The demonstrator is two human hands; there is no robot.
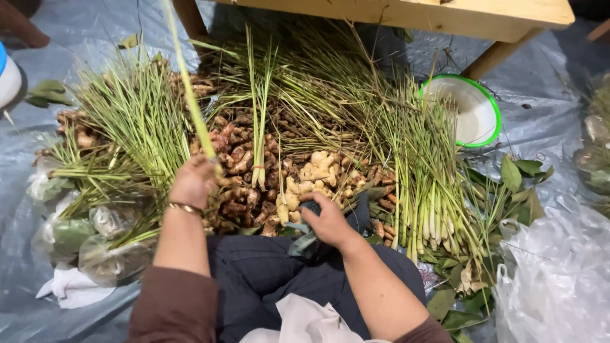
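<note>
Though the lemongrass stalk looks light and springy, its firmer base seems the surest place to grip, and there the left hand clenches it, wrist raised, left of the ginger pile; the right hand rests just below that pile, fingers curled on a ginger piece.

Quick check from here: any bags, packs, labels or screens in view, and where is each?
No labels, signs or screens show.
Filled bags: lower left, left of the left hand; clear plastic, rounded, holding greenish contents.
Empty bags: lower right; crumpled, whitish and translucent.
Bag of greens: right edge; clear, partly cut off.
Container: left edge; white with a blue top, mostly out of view.
</note>
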